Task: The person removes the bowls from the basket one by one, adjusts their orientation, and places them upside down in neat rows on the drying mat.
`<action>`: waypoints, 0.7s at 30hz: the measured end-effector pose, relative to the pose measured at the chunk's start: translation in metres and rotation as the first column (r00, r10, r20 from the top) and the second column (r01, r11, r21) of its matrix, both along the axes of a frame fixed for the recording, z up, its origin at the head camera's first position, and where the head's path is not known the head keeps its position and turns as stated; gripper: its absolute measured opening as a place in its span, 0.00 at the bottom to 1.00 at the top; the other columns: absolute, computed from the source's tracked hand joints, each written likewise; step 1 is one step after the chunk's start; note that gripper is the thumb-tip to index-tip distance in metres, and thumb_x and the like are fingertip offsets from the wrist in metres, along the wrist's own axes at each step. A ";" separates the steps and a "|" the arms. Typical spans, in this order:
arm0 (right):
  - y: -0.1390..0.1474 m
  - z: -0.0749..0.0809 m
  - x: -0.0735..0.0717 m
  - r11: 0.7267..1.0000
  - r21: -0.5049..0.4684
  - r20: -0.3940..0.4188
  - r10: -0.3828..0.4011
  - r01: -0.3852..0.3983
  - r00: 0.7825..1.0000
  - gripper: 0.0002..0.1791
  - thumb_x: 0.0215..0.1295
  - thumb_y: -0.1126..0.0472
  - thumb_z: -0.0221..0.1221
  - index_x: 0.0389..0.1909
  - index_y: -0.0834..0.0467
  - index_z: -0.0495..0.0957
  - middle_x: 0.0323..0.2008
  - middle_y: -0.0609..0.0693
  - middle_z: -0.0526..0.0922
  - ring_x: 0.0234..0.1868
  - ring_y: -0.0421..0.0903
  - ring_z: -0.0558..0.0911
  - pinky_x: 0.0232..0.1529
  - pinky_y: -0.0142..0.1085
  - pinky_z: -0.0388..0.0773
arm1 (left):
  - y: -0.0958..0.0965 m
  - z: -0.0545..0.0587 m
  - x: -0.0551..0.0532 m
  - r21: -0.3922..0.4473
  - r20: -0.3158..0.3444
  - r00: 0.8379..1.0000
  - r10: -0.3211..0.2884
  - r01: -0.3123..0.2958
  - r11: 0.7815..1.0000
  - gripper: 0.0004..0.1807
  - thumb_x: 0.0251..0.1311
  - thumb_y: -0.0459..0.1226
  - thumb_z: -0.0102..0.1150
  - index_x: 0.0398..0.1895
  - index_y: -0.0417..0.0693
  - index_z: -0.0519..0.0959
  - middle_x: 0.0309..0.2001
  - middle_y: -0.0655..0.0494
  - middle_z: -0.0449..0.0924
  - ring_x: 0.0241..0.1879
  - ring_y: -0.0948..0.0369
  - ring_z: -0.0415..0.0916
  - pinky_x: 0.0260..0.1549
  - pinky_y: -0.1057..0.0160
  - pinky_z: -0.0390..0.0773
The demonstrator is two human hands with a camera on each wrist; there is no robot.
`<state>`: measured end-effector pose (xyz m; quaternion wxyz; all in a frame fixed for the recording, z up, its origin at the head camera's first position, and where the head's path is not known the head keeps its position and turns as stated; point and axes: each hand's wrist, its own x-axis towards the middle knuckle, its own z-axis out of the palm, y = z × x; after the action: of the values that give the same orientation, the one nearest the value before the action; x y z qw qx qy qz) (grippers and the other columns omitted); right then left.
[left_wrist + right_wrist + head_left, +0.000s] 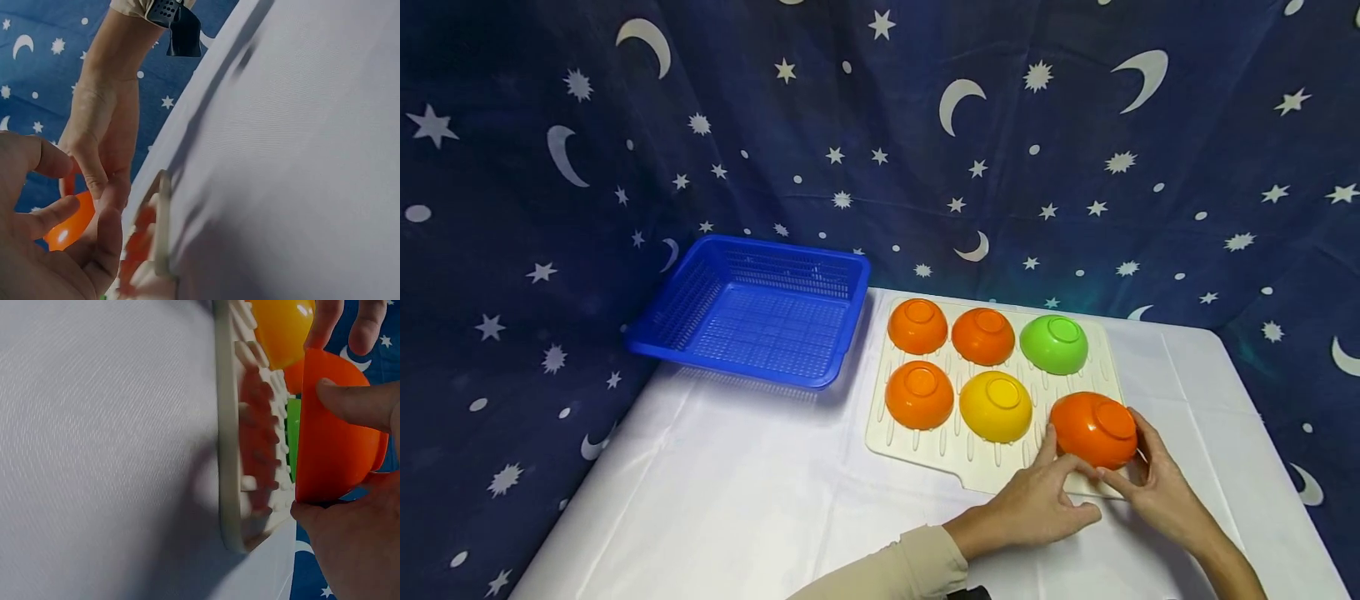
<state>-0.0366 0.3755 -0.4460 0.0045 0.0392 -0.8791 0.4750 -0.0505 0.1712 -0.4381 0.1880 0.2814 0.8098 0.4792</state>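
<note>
An upside-down reddish-orange bowl (1093,429) is tilted at the front right corner of a cream drying rack (925,450). My right hand (1165,500) grips it from the right, with the thumb on its outer side and fingertips at the rim in the right wrist view. There, the bowl's rim (300,437) stands off the rack's pegs. On the bowl's left and front, my left hand (1033,504) has its fingers spread, a fingertip touching the edge and the thumb free. Nearest it on the rack sits an upturned yellow bowl (996,408).
Upturned on the rack are also a green bowl (1054,346) and several orange ones, including a front-left bowl (919,396). A blue plastic basket (842,333) stands at the back left of the white-covered table (722,492). A starry dark-blue curtain (895,117) hangs behind.
</note>
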 end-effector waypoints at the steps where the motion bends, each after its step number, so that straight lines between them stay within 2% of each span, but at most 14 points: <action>1: 0.001 -0.002 -0.002 1.000 0.011 -0.002 0.014 -0.014 1.000 0.53 0.55 0.65 0.62 0.70 0.54 0.34 0.66 0.68 0.42 0.63 0.30 0.46 0.52 0.14 0.48 | 0.001 -0.001 -0.001 -0.002 0.016 1.000 0.015 -0.015 1.000 0.15 0.51 0.47 0.60 0.44 0.63 0.74 0.69 0.43 0.36 0.18 0.77 0.67 0.21 0.78 0.67; 3: 0.002 -0.004 -0.005 0.999 0.036 -0.003 0.036 -0.036 0.999 0.54 0.54 0.65 0.63 0.70 0.54 0.33 0.66 0.69 0.42 0.65 0.36 0.45 0.52 0.13 0.46 | 0.004 -0.004 -0.004 0.000 0.045 0.998 0.032 -0.032 0.999 0.14 0.51 0.46 0.61 0.42 0.63 0.75 0.69 0.42 0.39 0.20 0.76 0.69 0.22 0.77 0.67; 6: 0.004 -0.006 -0.011 0.997 0.055 -0.022 0.060 -0.058 0.998 0.54 0.52 0.68 0.63 0.70 0.55 0.33 0.65 0.69 0.43 0.66 0.51 0.47 0.51 0.12 0.43 | 0.008 -0.009 -0.009 0.057 0.134 0.990 0.034 -0.042 0.997 0.12 0.51 0.44 0.60 0.41 0.60 0.77 0.68 0.41 0.43 0.24 0.77 0.72 0.25 0.76 0.70; 7: 0.005 -0.007 -0.013 0.996 0.064 -0.030 0.068 -0.066 0.997 0.54 0.51 0.70 0.63 0.70 0.54 0.34 0.64 0.69 0.43 0.65 0.53 0.48 0.50 0.12 0.43 | 0.010 -0.010 -0.010 0.072 0.164 0.986 0.031 -0.044 0.996 0.12 0.51 0.43 0.60 0.41 0.59 0.78 0.68 0.41 0.44 0.24 0.76 0.72 0.26 0.75 0.70; 10: 0.006 -0.010 -0.018 0.993 0.014 -0.043 0.120 -0.120 0.992 0.54 0.49 0.77 0.60 0.70 0.55 0.36 0.64 0.69 0.42 0.64 0.43 0.53 0.51 0.14 0.48 | 0.013 -0.015 -0.012 0.104 0.251 0.968 0.016 -0.043 0.994 0.14 0.50 0.41 0.60 0.42 0.55 0.78 0.68 0.42 0.42 0.29 0.73 0.75 0.30 0.74 0.71; 14: 0.007 -0.015 -0.022 0.984 -0.047 -0.036 0.172 -0.174 0.984 0.55 0.47 0.84 0.55 0.70 0.55 0.35 0.65 0.67 0.39 0.57 0.26 0.55 0.50 0.15 0.54 | 0.013 -0.019 -0.012 0.082 0.265 0.964 -0.011 -0.012 0.997 0.16 0.47 0.41 0.62 0.43 0.55 0.78 0.69 0.41 0.37 0.39 0.68 0.74 0.37 0.72 0.70; 16: 0.007 -0.016 -0.023 0.985 -0.027 -0.033 0.170 -0.171 0.985 0.55 0.47 0.84 0.55 0.70 0.53 0.35 0.65 0.66 0.39 0.61 0.32 0.53 0.50 0.14 0.52 | 0.012 -0.020 -0.012 0.083 0.254 0.967 -0.028 0.007 0.997 0.16 0.48 0.41 0.62 0.44 0.55 0.77 0.68 0.40 0.37 0.44 0.66 0.72 0.40 0.72 0.69; 19: 0.008 -0.017 -0.026 0.986 0.024 -0.019 0.163 -0.162 0.986 0.56 0.49 0.82 0.56 0.70 0.49 0.34 0.66 0.66 0.39 0.66 0.50 0.48 0.54 0.16 0.43 | 0.011 -0.019 -0.013 0.051 0.220 0.975 -0.033 0.022 0.998 0.16 0.49 0.43 0.62 0.44 0.56 0.77 0.68 0.39 0.36 0.44 0.65 0.71 0.40 0.71 0.69; 21: 0.007 -0.016 -0.029 0.985 0.041 -0.014 0.167 -0.167 0.986 0.55 0.49 0.81 0.56 0.70 0.49 0.34 0.66 0.67 0.39 0.64 0.63 0.45 0.62 0.28 0.38 | 0.010 -0.019 -0.013 0.006 0.190 0.981 -0.033 0.032 0.999 0.17 0.49 0.45 0.62 0.44 0.58 0.77 0.69 0.40 0.37 0.42 0.65 0.72 0.39 0.71 0.70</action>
<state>-0.0658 0.3827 -0.4620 -0.0286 0.1168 -0.8819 0.4558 -0.0631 0.1811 -0.4570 0.2718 0.2479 0.7828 0.5020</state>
